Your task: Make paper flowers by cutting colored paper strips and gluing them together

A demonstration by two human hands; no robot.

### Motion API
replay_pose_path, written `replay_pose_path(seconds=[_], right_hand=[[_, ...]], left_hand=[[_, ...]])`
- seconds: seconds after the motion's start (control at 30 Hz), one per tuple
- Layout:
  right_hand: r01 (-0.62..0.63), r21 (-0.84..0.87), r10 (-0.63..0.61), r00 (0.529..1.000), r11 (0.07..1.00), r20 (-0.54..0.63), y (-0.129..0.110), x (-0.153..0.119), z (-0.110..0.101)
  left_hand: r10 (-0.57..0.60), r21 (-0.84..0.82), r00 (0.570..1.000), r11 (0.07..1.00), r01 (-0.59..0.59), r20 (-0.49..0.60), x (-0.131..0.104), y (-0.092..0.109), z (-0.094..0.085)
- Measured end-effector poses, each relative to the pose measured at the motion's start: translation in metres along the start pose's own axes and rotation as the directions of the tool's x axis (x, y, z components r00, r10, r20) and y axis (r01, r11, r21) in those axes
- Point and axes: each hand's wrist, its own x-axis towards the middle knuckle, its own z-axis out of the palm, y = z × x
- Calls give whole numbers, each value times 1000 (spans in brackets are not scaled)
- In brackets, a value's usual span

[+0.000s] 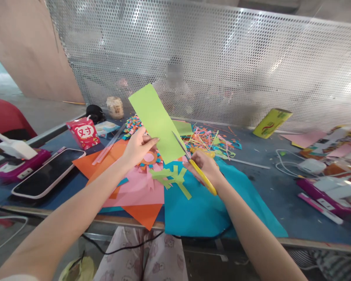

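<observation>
My left hand (140,146) pinches the left edge of a light green paper strip (156,121), held up and tilted above the table. In my right hand (204,168) is a pair of scissors (203,177) with yellow handles, its blades lying at the strip's lower right edge. Below the strip, cut green paper pieces (185,191) lie over pink paper (131,191) and blue paper (199,214). A layered paper flower (149,157) in pink, orange and blue shows partly behind my left hand. Orange paper (148,214) sticks out past the table's front edge.
Thin paper scraps (210,138) and small colored bits (133,125) are heaped at the back. At left are a phone (49,171), a red packet (83,132) and a purple power strip (20,168). A yellow-green can (272,123) and another power strip (324,199) are at right. A perforated metal screen (207,58) stands behind.
</observation>
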Motion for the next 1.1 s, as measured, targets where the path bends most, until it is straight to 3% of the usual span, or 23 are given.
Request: replay_pose_path(seconds=[0.37,0.6,0.8,1.1], right_hand=[[-3,-36,3,1000,999,-14,0,0,1],[26,11,-26,1000,1000,-15,-2,0,2],[-9,28,10,1000,1000,-17,-2,0,3],[1,170,-5,1000,985,23,-4,-2,5]], left_hand=[[-15,25,999,1000,14,31,-2,2,2],[-101,-9,989,995,103,112,-3,4,4],[-89,-6,991,996,90,104,-3,2,4],[-115,-86,985,988,127,130,-7,7,11]])
